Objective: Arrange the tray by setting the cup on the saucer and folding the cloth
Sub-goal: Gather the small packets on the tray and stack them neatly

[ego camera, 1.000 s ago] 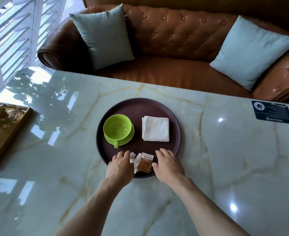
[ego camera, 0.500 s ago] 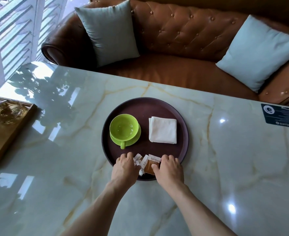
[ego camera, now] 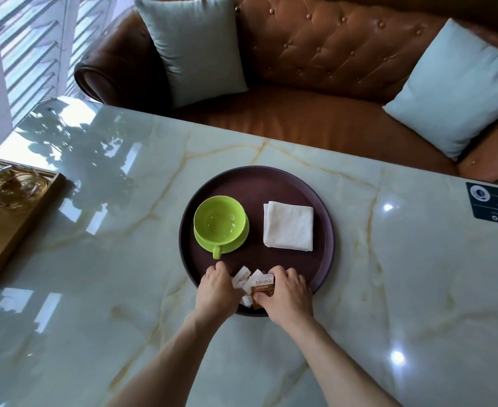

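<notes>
A round dark purple tray (ego camera: pixel 324 218) lies on the marble table. On its left side a green cup (ego camera: pixel 219 220) stands on a green saucer (ego camera: pixel 239 240), handle pointing toward me. To the right lies a white cloth (ego camera: pixel 289 226), folded into a square. At the tray's near edge is a small pile of sachets (ego camera: pixel 252 284), white and brown. My left hand (ego camera: pixel 217 292) holds the pile's left side, fingers curled on the white sachets. My right hand (ego camera: pixel 286 295) grips the brown sachet from the right.
A wooden tray with glassware (ego camera: pixel 10 201) sits at the table's left edge. A dark card (ego camera: pixel 494 202) lies at the far right. Beyond the table's far edge stands a brown leather sofa (ego camera: pixel 330 63) with two pale blue cushions.
Both hands have closed in on the sachets, pushing them together into a tighter pile. The camera view has shifted slightly; cup, saucer and cloth have not moved on the tray.
</notes>
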